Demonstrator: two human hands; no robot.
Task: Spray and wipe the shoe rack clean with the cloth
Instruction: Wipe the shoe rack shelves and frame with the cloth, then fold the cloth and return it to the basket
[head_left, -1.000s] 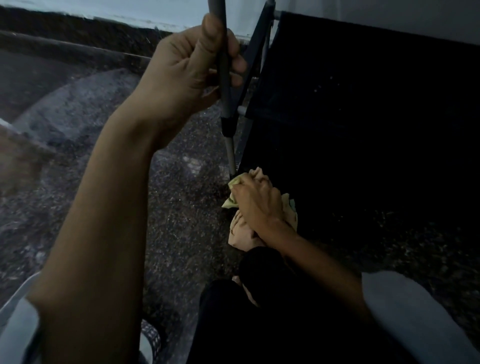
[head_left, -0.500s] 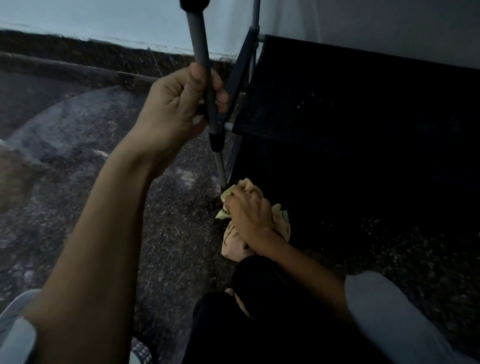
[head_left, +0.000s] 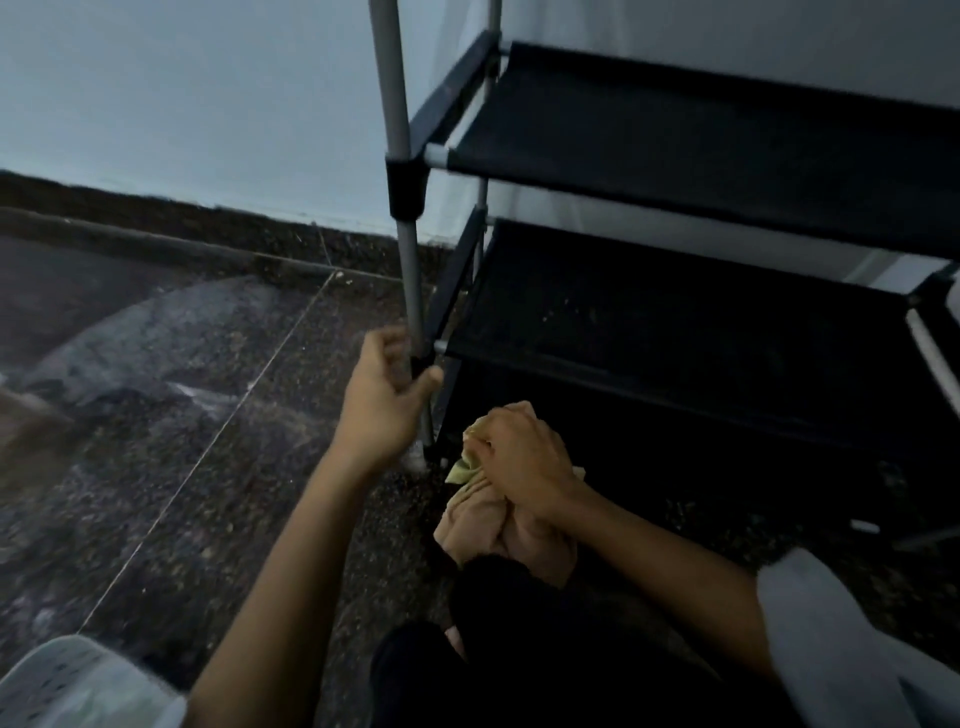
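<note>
Cloth (head_left: 498, 512), bunched and yellow, sits low by the foot of the shoe rack (head_left: 675, 322), squeezed tight in the right hand (head_left: 524, 457). The left hand (head_left: 382, 400) curls round the grey front pole (head_left: 413, 291) near the bottom shelf. The rack looks thin and light, so a hard rub or pull could tip it or make it slide on the speckled floor (head_left: 208, 467).

We record a dark speckled stone floor (head_left: 197, 519) with a thin pale joint line running diagonally; a pale wall (head_left: 182, 93) at the far side, dark skirting along its base; a white perforated plastic item (head_left: 67, 686), near left corner.
</note>
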